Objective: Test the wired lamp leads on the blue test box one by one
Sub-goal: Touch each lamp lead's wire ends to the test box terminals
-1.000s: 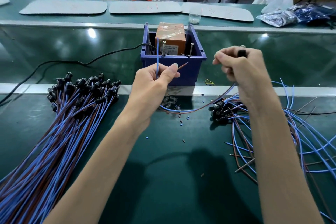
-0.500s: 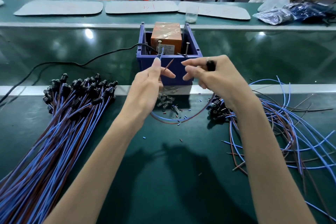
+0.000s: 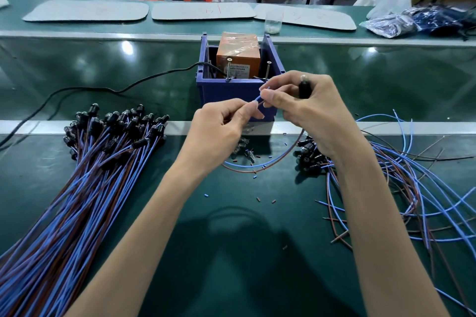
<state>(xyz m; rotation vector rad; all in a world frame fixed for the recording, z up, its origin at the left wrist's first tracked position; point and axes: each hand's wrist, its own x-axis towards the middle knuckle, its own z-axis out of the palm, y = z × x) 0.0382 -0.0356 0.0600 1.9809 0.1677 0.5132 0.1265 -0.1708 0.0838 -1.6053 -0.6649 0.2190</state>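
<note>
Your left hand [image 3: 221, 127] pinches the blue-and-brown lead ends [image 3: 259, 97], tips angled up-right toward the blue plastic test box [image 3: 226, 92]; your right hand [image 3: 309, 110] grips the black lamp [image 3: 302, 90].

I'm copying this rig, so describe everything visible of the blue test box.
The blue test box is an open-topped square bin, apparently plastic, with raised posts at its rear corners. It stands upright on the green belt. Inside sits an orange taped block with a white label; two screws stand at the front wall. A black cable enters from the left. The right hand, holding a lamp lead, hides its front right corner.
</note>
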